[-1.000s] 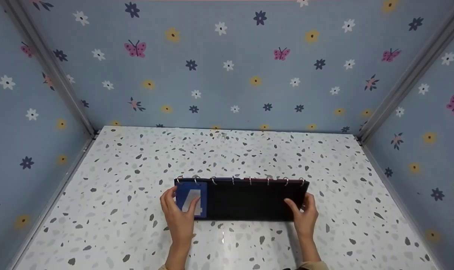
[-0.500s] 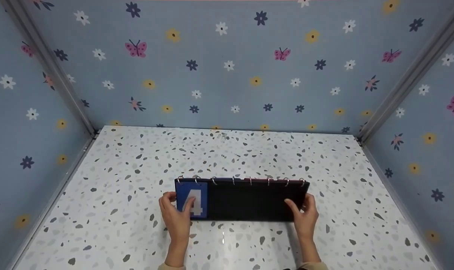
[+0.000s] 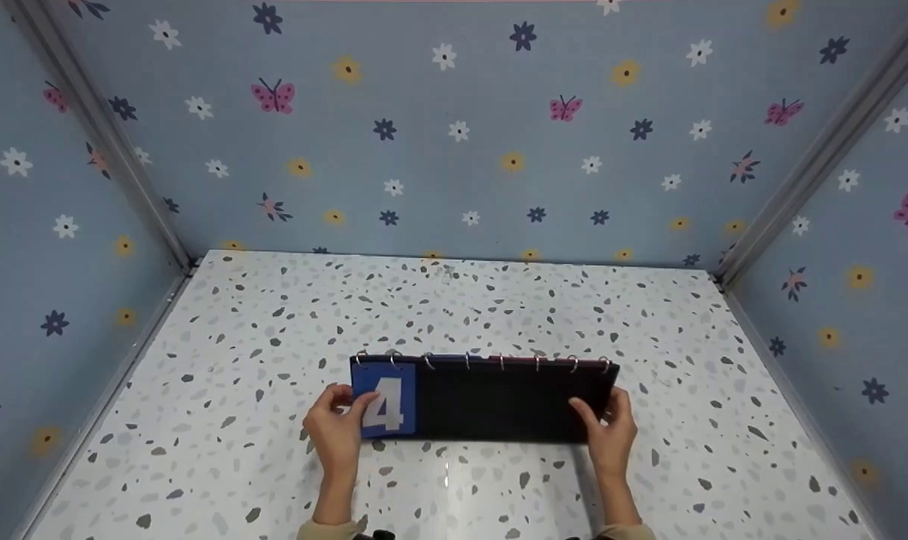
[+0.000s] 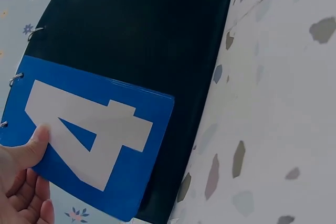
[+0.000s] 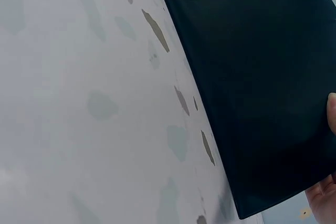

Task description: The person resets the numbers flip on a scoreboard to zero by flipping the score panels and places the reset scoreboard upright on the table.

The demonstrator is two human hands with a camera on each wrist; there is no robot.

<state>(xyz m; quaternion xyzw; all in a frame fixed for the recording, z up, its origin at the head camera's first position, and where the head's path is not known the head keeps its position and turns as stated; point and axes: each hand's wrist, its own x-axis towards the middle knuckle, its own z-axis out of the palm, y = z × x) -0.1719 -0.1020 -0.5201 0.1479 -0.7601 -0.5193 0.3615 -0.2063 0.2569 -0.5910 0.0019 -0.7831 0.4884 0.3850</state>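
A long black flip scoreboard [image 3: 491, 405] with metal rings along its top edge stands tilted on the table. At its left end hangs a blue number card [image 4: 142, 177] showing a white 4. My left hand [image 3: 335, 429] pinches the card's left edge, thumb on the front beside the 4 and fingers curled behind. Whether those fingers also touch the board's back cannot be told. My right hand [image 3: 611, 431] grips the board's right end, thumb on the black face and fingers behind it. Strips of blue and red show behind the top edge; the board's back is hidden.
The white speckled table [image 3: 454, 307] reaches back to a blue wall [image 3: 454, 172] printed with flowers and butterflies. Similar panels stand at left and right, joined by grey corner posts [image 3: 109, 142].
My left hand has shifted left, its thumb sliding from across the 4 to near the card's left edge. The right hand and the board stay nearly still.
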